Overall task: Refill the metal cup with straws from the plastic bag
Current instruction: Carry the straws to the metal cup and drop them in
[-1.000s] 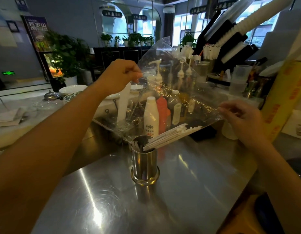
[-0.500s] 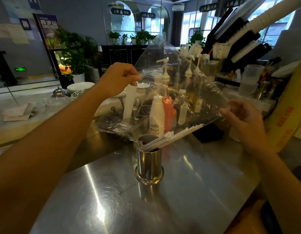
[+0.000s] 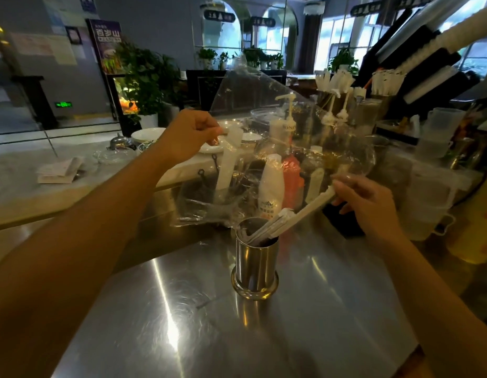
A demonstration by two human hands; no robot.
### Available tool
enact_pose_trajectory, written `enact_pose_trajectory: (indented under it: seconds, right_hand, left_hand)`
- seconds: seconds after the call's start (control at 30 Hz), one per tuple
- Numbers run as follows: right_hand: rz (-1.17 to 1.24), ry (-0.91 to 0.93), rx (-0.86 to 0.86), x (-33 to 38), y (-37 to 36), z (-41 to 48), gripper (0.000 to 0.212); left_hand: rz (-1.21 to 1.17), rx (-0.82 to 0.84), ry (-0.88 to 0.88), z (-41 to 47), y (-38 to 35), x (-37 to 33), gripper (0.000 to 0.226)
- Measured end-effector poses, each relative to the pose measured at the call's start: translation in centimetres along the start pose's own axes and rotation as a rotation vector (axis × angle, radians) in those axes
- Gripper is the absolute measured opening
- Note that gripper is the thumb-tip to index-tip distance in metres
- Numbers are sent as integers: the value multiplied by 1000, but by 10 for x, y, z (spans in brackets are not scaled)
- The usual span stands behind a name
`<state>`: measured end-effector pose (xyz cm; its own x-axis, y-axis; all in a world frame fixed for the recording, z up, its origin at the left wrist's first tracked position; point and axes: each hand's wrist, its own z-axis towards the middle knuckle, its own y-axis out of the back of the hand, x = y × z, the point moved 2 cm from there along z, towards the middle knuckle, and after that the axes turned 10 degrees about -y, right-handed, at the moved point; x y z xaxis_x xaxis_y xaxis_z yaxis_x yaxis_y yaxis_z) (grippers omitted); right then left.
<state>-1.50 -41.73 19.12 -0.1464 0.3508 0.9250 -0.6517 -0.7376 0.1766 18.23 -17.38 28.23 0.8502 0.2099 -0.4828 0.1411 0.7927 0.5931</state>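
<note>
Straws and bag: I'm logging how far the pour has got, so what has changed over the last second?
The straws have slid further down out of the plastic bag, their lower ends now inside the metal cup. The right hand has shifted to the straws' upper ends, fingers on them through the bag. The left hand still pinches the bag's raised edge, and the cup stands in the same spot on the steel counter.

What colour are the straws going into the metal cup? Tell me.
White, paper-wrapped straws, seen in the head view, slanting into the shiny silver metal cup.
</note>
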Motion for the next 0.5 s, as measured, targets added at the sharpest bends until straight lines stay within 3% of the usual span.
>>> enact_pose_trajectory:
  seconds: [0.5]
  right_hand:
    - [-49, 124, 34, 56, -54, 58, 17]
  left_hand:
    - [-88, -190, 184, -45, 45, 45, 11]
